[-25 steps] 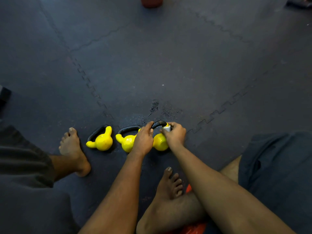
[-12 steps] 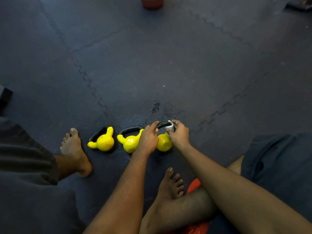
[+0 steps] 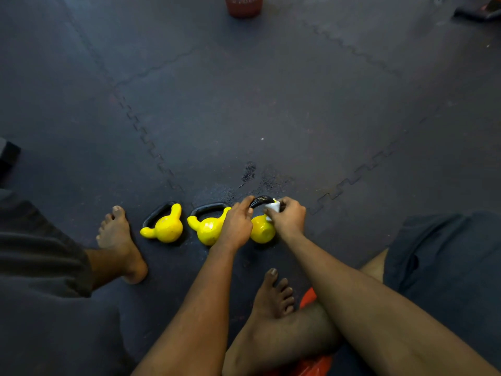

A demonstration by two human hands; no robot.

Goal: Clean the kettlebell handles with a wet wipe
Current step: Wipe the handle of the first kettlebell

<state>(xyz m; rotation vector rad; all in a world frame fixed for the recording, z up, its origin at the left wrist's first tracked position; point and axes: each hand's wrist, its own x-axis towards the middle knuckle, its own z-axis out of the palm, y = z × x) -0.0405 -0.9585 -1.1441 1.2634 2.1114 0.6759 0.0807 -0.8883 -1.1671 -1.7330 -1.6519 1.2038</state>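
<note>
My bare left foot rests on the dark interlocking floor mat, and just to its right three small yellow kettlebells lie in a row on their sides: the left kettlebell, the middle kettlebell, and the right kettlebell. My left hand reaches over the middle one, its fingers closed on the near end of the right kettlebell's black handle. My right hand pinches a folded white wet wipe tight against the handle's far end, with my right foot below it.
</note>
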